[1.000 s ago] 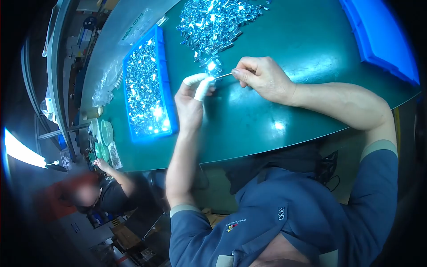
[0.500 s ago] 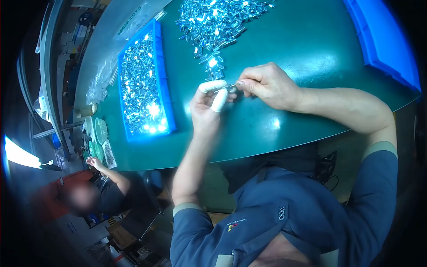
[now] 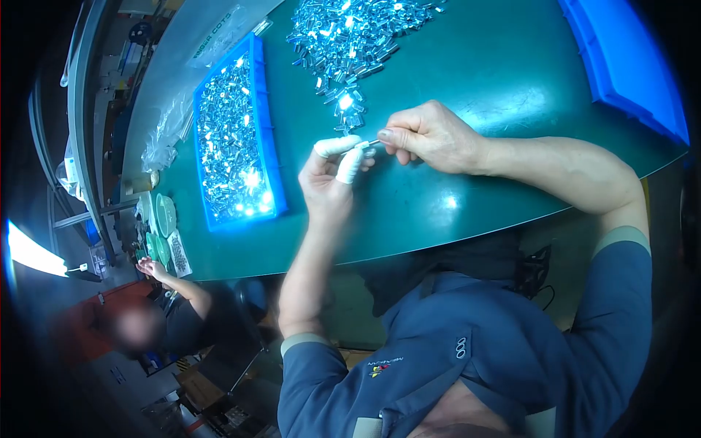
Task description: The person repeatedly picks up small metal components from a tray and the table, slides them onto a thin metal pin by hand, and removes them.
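Observation:
White finger cots cover the thumb and index finger of my left hand (image 3: 327,182), which are pinched together on a small shiny metal piece (image 3: 364,145). My right hand (image 3: 432,137) is closed on a thin metal rod (image 3: 374,142), its tip meeting the piece at my left fingertips. Whether the rod sits inside the piece or only touches it, I cannot tell. Both hands are above the green tabletop (image 3: 409,212). Just beyond them, a trail of loose metal pieces (image 3: 349,102) leads up to a large heap (image 3: 350,36).
Left of my hands stands a blue tray (image 3: 268,146) full of similar metal pieces. Another blue bin (image 3: 628,66) is at the far right. Clear plastic bags (image 3: 166,135) and green dishes (image 3: 166,215) lie along the left side. A co-worker (image 3: 186,314) sits at lower left.
Both my hands have shifted slightly left together, still joined at the small metal piece. The co-worker's hand has moved a little to the left.

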A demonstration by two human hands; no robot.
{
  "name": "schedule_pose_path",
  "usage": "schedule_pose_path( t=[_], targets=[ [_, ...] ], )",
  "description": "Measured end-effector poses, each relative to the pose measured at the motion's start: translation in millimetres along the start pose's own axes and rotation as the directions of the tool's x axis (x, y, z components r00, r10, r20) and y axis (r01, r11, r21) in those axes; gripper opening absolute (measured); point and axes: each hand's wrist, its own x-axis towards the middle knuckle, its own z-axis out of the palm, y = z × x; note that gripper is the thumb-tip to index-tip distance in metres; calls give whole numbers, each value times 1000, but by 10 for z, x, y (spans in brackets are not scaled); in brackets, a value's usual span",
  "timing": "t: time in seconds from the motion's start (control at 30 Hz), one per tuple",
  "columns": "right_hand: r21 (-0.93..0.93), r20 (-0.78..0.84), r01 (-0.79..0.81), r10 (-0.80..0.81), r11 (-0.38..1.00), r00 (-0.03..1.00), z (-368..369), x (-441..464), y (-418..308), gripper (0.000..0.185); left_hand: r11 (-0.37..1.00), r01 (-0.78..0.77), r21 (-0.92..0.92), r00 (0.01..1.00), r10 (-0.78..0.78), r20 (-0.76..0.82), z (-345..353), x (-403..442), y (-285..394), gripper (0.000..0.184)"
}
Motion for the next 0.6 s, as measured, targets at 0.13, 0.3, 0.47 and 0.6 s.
schedule_pose_path(
  t=[0.13,0.3,0.47,0.6],
  targets=[
    [-36,-17,180,-181,983,983,50,-8,32,34,998,54,31,998,-53,-16,-13,-55,222,15],
    [46,-164,33,-25,998,986,-102,36,76,39,986,-43,159,944,92,-318,-781,37,176,13],
    [20,-148,42,-39,999,988,-43,35,45,38,790,-73,609,848,371,-379,-1368,176,289,22],
    [-10,-178,37,-38,999,983,-19,31,14,36,504,-101,858,926,363,-105,-816,176,349,22]
  ],
)
